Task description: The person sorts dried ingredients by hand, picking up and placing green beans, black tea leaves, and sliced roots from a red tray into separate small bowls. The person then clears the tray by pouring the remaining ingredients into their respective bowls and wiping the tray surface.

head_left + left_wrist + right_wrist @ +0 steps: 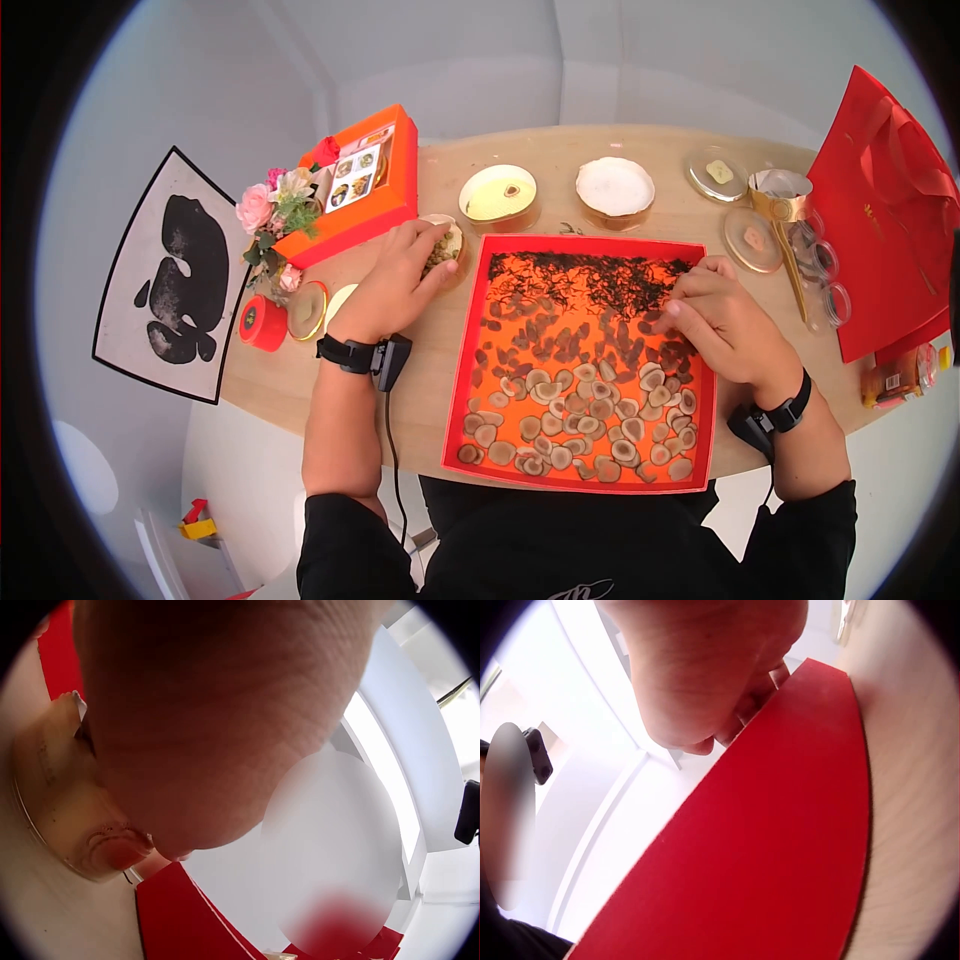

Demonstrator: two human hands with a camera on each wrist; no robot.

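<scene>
My left hand (395,275) is at a clear jar (460,262) of small greenish-brown dried pieces. Its thumb and fingers lie on either side of the jar's mouth; in the left wrist view the palm hides most of the grip on the jar (52,787). The right hand (722,315) is over the upper right of a red-rimmed tray (708,420), its fingers curled with tips low over the contents. I cannot tell what those fingers hold. Dark shreds (625,285) line the tray's far side, brown wrinkled pieces (540,330) the middle, pale round slices (550,425) the near side.
Behind the tray stand a tub with a pale yellow top (490,195) and one with white contents (615,180). An orange box (340,225) with artificial flowers is at left. Lids, small clear jars (822,260), golden tongs (793,275) and a red bag (880,220) are at right.
</scene>
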